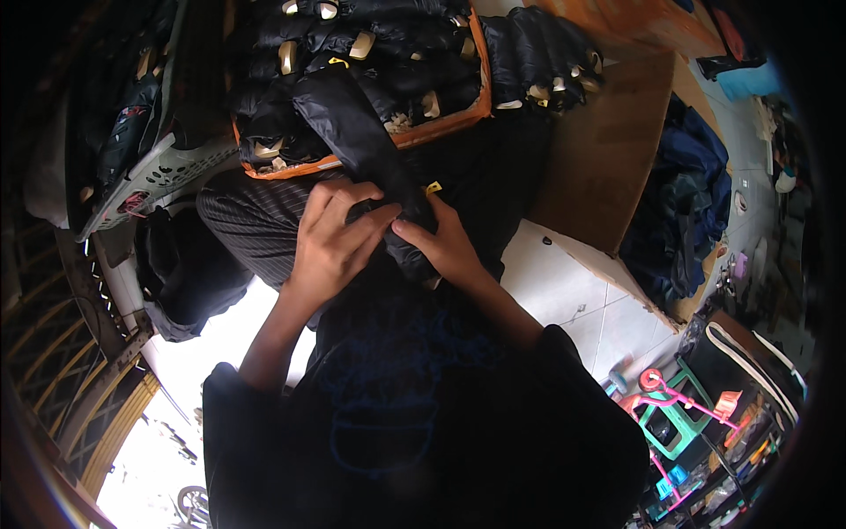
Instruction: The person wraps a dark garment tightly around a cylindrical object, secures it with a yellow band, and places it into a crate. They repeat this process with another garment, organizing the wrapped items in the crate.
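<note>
A long black tube of shiny, padded-looking fabric point(348, 119) lies slantwise above my lap, its far end over an orange-edged crate. My left hand point(330, 234) is closed at its left side, fingertips pinching the dark fabric near the middle. From the right, my right hand point(445, 238) grips the same tube, thumb on top and fingers partly hidden behind it. The thumb sits close to the left fingertips. A small yellow tag point(433, 188) shows beside the right fingers. The tube's near end blends into my dark clothing.
Several similar black rolls with tan pieces fill the orange crate point(487, 84); more rolls point(542, 57) lie beyond its right side. At left stands a grey perforated basket point(167, 176). An open cardboard box point(599, 159) with dark blue fabric point(683, 198) stands right, near a green stool point(674, 423).
</note>
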{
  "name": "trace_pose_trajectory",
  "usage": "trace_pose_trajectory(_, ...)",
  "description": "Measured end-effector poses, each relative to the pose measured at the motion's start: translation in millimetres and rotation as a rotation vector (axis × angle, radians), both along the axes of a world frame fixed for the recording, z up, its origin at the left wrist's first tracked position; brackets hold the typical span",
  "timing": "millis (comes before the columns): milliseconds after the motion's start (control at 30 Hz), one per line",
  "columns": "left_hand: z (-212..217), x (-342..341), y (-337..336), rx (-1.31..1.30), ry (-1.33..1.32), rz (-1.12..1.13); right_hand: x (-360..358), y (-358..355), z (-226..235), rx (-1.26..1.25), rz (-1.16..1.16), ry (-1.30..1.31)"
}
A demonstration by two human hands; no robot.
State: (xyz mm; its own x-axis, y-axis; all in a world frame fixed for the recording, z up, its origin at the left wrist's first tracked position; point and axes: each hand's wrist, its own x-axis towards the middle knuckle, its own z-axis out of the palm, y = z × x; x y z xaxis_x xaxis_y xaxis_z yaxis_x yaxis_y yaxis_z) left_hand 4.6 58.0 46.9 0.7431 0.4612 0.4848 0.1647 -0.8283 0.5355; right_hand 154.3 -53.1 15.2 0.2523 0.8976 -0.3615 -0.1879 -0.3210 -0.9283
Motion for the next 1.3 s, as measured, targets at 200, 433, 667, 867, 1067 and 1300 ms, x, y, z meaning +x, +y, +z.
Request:
trace_pose_trajectory(200,-10.6,7.9,-2.8,-0.02,-0.094,0.031,0.1,-0.9,4.6,-0.034,-0.043,0.032)
trace_pose_trajectory(433,-17.0,13.0,-18.1,-0.026,-0.191,0.099,-6.9,-0.2,5.7,-0.092,-0.088,0.193)
trace_pose_trajectory(667,-15.4,5.1,-21.6,-0.061,-0.219,0.15,-13.9,-2.0,4.8,0.025,-0.086,-0.017)
trace_pose_trajectory(867,-20.6,-0.4,-35.8,-0.138,-0.223,0.227,-10.6,-5.1,5.2,0.125,-0.083,0.002)
trace_pose_trajectory(1067,-22.7,-4.2,-52.0,-0.088,-0.265,0.305,-20.5,-7.2,16.1,0.09,-0.101,-0.161)
trace_pose_trajectory(1300,-27.7,-1.8,-46.9,0.027,-0.231,0.431,-25.2,2.4,11.3,0.246,-0.104,-0.176)
